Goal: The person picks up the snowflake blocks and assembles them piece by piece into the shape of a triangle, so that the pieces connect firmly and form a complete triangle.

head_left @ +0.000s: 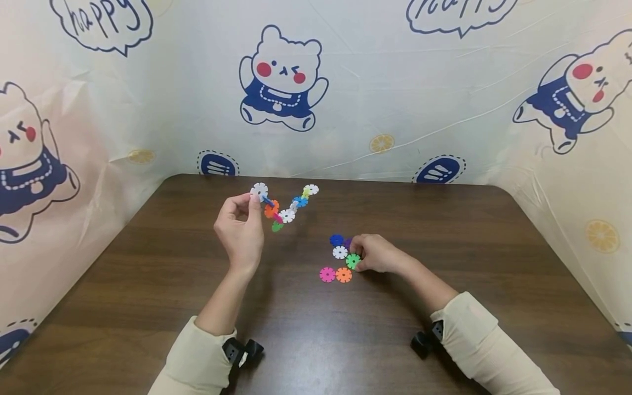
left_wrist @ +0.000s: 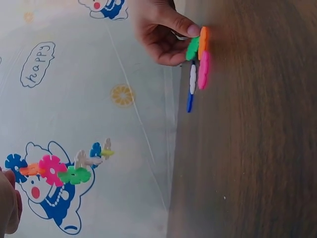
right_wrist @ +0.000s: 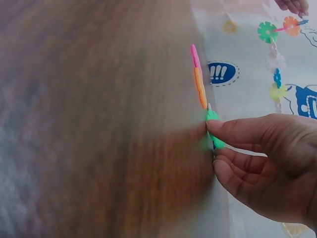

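My left hand (head_left: pixel 240 230) is raised above the far left part of the table and pinches a white notched plastic disc (head_left: pixel 259 191) at the end of a chain. That chain of interlocking snowflake discs (head_left: pixel 287 215) hangs in a V, with blue, orange, pink, green, white and yellow pieces. Close over the table, my right hand (head_left: pixel 377 253) pinches a green snowflake disc (head_left: pixel 353 261) between thumb and fingers. Around it are a pink disc (head_left: pixel 327 275), an orange disc (head_left: pixel 343 275), a white disc (head_left: pixel 339 252) and a blue disc (head_left: pixel 337 240). A purple disc (head_left: pixel 348 242) is partly hidden by my right fingers.
The brown wooden table (head_left: pixel 197 285) stretches under both arms. Behind its far edge hangs a pale cloth (head_left: pixel 355 93) printed with cartoon bears. A small black camera is strapped at each cuff.
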A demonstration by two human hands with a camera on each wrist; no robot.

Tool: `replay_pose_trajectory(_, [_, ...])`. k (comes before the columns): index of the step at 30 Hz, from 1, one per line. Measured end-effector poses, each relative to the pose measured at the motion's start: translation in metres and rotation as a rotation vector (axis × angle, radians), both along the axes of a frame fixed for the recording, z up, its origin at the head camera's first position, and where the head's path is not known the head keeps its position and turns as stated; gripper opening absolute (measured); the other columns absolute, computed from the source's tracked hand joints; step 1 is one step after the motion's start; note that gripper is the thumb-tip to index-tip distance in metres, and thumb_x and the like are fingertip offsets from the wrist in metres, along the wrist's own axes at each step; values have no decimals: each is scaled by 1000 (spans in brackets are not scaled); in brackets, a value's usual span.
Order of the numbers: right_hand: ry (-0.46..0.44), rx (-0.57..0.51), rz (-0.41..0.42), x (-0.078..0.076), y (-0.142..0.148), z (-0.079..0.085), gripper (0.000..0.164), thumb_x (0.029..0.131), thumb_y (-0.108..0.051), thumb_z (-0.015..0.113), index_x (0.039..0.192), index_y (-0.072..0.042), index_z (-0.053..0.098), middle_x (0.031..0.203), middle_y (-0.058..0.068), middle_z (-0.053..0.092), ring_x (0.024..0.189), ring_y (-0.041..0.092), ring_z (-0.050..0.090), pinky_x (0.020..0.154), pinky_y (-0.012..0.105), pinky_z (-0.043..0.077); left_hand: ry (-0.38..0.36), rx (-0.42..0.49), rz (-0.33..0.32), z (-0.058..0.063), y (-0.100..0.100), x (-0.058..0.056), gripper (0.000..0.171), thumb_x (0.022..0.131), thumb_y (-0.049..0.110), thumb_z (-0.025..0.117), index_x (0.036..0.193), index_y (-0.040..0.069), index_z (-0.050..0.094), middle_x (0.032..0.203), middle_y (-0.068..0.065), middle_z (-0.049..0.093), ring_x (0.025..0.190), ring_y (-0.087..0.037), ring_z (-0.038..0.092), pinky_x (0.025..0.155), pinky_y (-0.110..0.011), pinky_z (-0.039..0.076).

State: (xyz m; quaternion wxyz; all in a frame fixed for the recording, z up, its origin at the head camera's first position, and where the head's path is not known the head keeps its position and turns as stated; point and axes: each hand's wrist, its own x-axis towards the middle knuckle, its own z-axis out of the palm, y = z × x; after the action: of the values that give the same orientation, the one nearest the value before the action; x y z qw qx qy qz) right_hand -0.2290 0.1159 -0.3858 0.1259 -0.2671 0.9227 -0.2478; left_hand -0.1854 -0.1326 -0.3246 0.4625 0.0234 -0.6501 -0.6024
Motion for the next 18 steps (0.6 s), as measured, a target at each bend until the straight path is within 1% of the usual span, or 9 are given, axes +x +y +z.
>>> replay_pose_trajectory(4, [-16,-22,-31,0,3,0,23,73,-1,75,86,-10,58,74,0,55,68,15,50,59,27,43,-6,-12,-12,-1,1,1,16,84,4,66,88,-11,63,77,-15,60,63,-10,48,56,-21,39])
replay_pose_trajectory(8, [-27,-90,-45,0,9,1,16,77,5,66,83,-8,58,71,1,55,63,14,50,56,26,43,-6,-25,-11,-2,2,2,16,84,4,66,88,-11,64,77,-15,60,63,-10,48,56,-20,39])
replay_pose_trajectory(12, [-48,-198,-59,1,12,4,15,78,7,60,85,-6,60,72,1,57,62,14,54,56,27,47,-8,-47,-20,-2,4,3,14,84,4,65,87,-10,64,76,-16,61,62,-10,48,55,-19,38])
replay_pose_trajectory(15, [-63,-301,-86,3,12,8,13,81,6,61,88,-4,61,74,4,58,64,15,57,58,28,51,-7,-76,-33,-4,7,4,15,84,5,66,87,-9,64,75,-16,61,63,-10,48,55,-19,38])
replay_pose_trajectory(18, [-58,-411,-124,5,11,13,12,81,5,62,92,-1,62,77,7,59,67,17,59,61,32,53,3,-111,-56,-6,11,4,16,84,6,66,87,-9,64,76,-16,62,64,-11,49,56,-18,39])
